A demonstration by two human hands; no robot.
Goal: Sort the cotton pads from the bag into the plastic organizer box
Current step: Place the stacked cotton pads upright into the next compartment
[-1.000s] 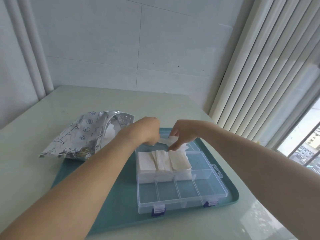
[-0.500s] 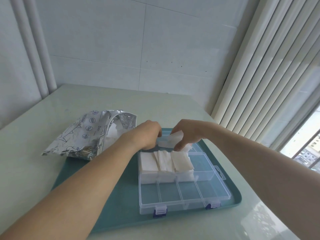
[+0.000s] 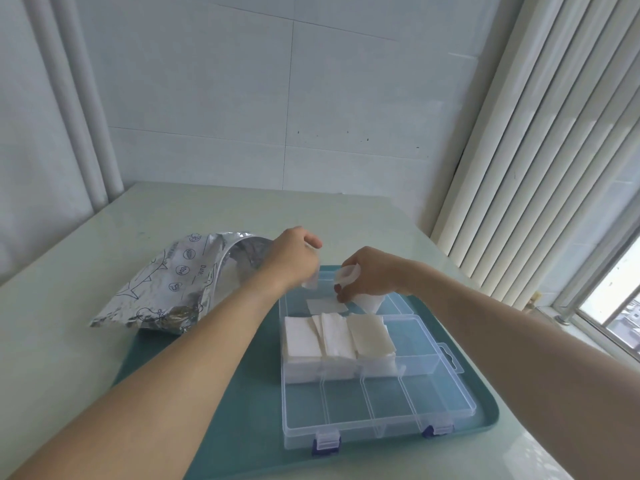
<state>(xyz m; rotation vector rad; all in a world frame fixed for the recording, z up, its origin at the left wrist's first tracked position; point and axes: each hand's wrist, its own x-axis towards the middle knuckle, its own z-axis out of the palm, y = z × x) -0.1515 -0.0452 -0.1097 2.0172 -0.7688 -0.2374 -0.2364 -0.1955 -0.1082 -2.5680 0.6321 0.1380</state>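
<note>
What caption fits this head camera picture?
Two hands hold white cotton pads above a clear plastic organizer box.

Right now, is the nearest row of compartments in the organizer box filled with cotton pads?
No, the nearest row of the organizer box is empty, and the stacked cotton pads sit in the middle row.

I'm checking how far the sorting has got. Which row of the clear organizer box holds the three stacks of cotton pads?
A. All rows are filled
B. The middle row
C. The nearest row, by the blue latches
B: three stacks of cotton pads sit side by side in the middle row of the organizer box, while the nearest row by the blue latches shows bare compartments.
</note>
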